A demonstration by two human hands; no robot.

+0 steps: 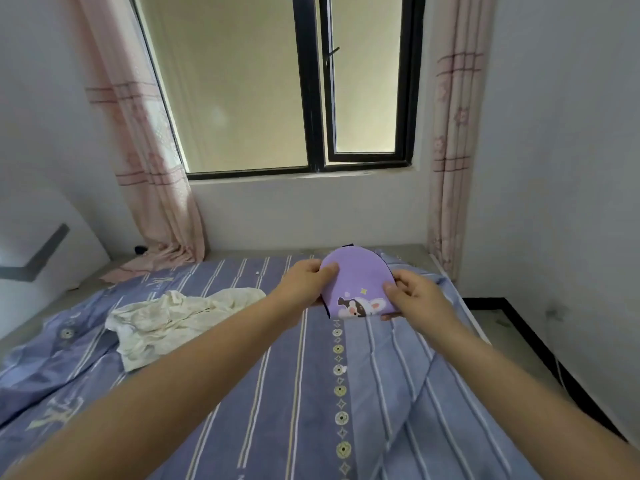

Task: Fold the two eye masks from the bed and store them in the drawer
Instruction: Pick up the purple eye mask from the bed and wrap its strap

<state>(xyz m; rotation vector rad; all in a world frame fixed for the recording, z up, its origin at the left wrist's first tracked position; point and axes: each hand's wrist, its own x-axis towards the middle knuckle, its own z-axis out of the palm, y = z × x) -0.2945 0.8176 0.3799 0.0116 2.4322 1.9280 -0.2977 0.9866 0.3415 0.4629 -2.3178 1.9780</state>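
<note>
Both hands are up over the blue striped bed sheet (311,393), holding a purple fabric eye mask with a cartoon bunny print (356,285) folded in half. Left hand (304,282) grip pinches its left edge, right hand (412,296) pinches the right. Crumpled white cloth (166,320) lies off to the left.

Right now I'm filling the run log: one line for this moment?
step: folding | purple eye mask: folded, held above bed | left hand, right hand: gripping | drawer: unseen
</note>
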